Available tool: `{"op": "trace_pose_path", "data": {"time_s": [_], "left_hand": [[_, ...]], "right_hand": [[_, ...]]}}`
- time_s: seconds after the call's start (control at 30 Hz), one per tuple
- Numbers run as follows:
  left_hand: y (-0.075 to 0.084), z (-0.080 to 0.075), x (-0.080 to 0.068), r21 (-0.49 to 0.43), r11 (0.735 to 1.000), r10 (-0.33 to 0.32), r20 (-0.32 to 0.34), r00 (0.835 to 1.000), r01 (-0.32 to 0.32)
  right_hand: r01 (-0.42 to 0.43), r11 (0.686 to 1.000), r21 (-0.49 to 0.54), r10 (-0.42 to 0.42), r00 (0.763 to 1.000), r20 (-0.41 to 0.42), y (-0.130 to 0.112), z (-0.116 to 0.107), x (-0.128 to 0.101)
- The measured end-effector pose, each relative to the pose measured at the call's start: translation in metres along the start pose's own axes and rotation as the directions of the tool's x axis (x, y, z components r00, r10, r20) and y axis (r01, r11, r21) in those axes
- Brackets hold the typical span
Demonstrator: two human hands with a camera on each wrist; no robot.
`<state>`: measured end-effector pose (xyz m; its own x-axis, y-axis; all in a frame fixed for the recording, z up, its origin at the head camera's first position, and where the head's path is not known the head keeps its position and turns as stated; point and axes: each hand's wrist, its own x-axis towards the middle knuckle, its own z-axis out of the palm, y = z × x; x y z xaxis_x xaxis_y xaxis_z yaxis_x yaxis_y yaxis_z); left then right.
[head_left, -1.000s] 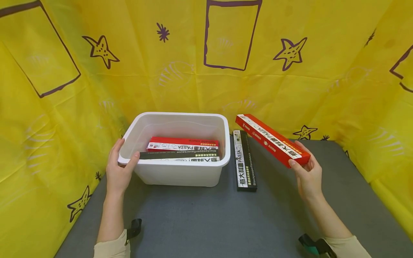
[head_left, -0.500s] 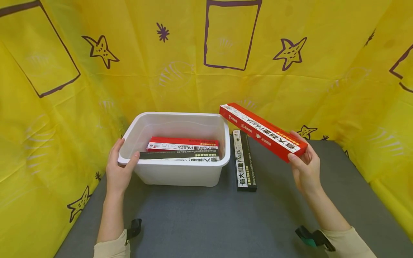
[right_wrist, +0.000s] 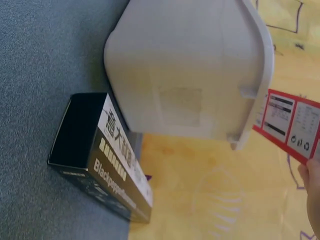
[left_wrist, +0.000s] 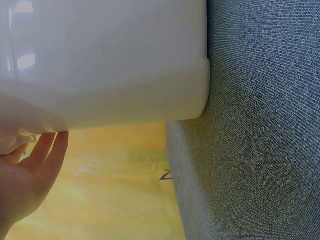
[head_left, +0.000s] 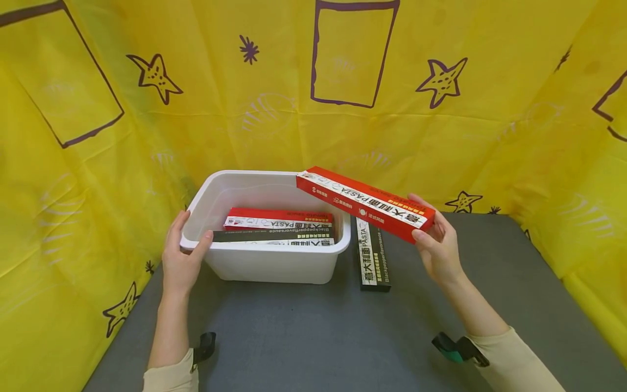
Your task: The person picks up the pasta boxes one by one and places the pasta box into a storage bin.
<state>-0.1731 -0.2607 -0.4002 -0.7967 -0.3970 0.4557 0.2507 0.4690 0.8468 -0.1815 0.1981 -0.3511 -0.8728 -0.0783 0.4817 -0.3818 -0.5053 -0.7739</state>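
Observation:
My right hand (head_left: 438, 245) grips the near right end of a red pasta box (head_left: 362, 201), which is held in the air, its far end over the right rim of a white plastic bin (head_left: 274, 267). In the right wrist view the underside of that red box (right_wrist: 290, 122) shows beside the bin's rim. My left hand (head_left: 183, 256) holds the bin's left front corner, thumb over the rim and fingers along the outer side. Inside the bin lie another red pasta box (head_left: 279, 215) and a black pasta box (head_left: 274, 236), side by side.
Another black pasta box (head_left: 374, 256) lies on the grey table (head_left: 303, 332), just right of the bin and partly covered by the held box in the head view. A yellow patterned curtain (head_left: 274, 71) hangs behind and along both sides.
My right hand has carried the red pasta box leftward, from above the black box on the table to over the bin's right rim. My left hand has stayed on the bin.

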Motion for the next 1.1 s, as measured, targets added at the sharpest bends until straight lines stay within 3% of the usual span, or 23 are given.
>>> {"op": "trace_pose_path", "data": {"time_s": [0.5,0.7,0.9,1.1], "left_hand": [[0.001,-0.001,-0.001,-0.006,1.000,-0.023,0.010,1.000,0.023],[0.001,-0.001,-0.001,-0.008,1.000,-0.027,0.011,1.000,0.027],[0.002,0.000,-0.001,-0.009,1.000,-0.025,0.010,1.000,0.025],[0.001,-0.001,-0.001,-0.013,1.000,-0.028,0.011,1.000,0.028]], "right_hand": [[-0.121,0.992,-0.036,0.122,0.992,0.039,0.026,0.010,0.020],[-0.120,0.990,-0.073,0.127,0.988,0.092,0.037,0.011,0.028],[-0.160,0.980,-0.116,0.173,0.978,0.116,0.039,0.016,0.034],[-0.196,0.955,-0.223,0.227,0.966,0.124,0.039,0.021,0.043]]}}
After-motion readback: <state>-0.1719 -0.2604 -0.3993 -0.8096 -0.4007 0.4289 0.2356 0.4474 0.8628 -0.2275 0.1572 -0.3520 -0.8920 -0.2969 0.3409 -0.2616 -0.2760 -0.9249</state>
